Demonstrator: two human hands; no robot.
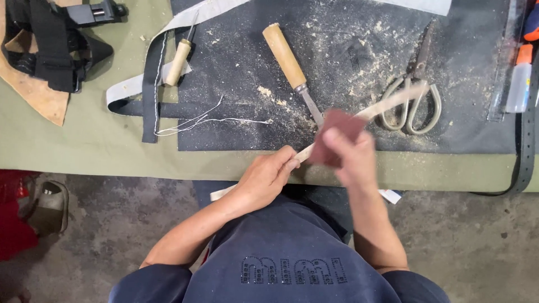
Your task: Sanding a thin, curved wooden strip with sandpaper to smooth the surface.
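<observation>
Olive cloth covers the tabletop (101, 140), with a dark mat (348, 73) laid over it and dusted with pale shavings. At the near edge a thin pale strip (387, 104), wood or cane by the look, runs slantwise from the lap up toward the scissors (412, 95). The left hand (266, 177) is closed around the strip's lower part, pinching it steady. The right hand (351, 154), blurred in motion, is closed on a reddish-brown abrasive pad (337, 137) pressed against the strip's middle. Judging from the dust already scattered, shaping looks largely done and smoothing is under way; how much of the strip remains rough I cannot tell. Just beyond lie a chisel (292, 67) with a wooden handle, a smaller awl (179, 59), loose white thread (208, 119), grey webbing (151, 73) and, far left, black straps (53, 45) on a leather scrap
</observation>
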